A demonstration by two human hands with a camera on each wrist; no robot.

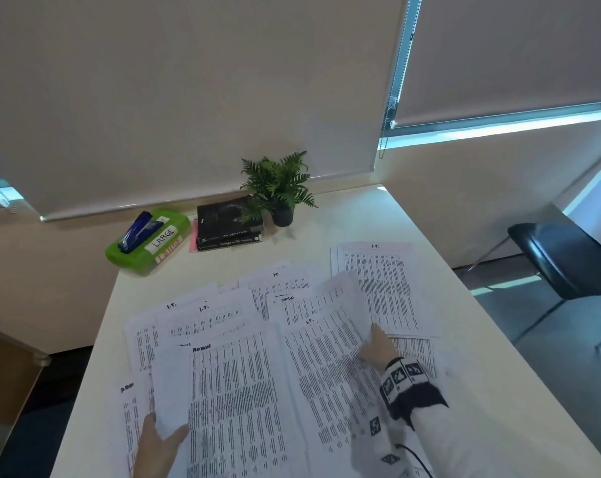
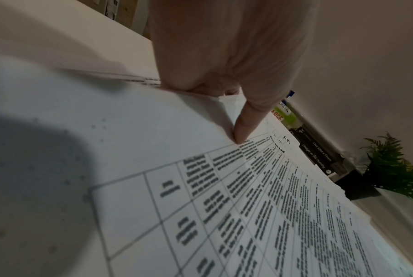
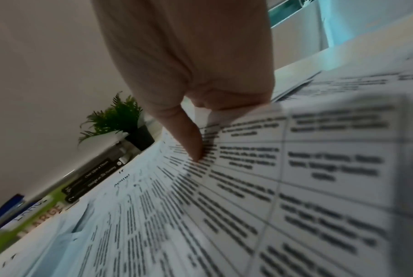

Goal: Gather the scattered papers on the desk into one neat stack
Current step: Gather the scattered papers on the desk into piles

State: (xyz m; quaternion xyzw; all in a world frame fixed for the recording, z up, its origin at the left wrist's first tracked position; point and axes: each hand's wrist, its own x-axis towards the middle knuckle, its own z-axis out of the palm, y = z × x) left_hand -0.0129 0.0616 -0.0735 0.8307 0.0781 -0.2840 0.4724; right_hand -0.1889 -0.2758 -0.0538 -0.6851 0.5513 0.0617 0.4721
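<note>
Overlapping papers (image 1: 243, 374), bare desk (image 1: 481, 374) rightward

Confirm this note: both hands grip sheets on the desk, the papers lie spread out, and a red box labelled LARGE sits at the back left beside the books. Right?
Not quite. In the head view the box labelled LARGE is green, not red. The rest stands.
</note>
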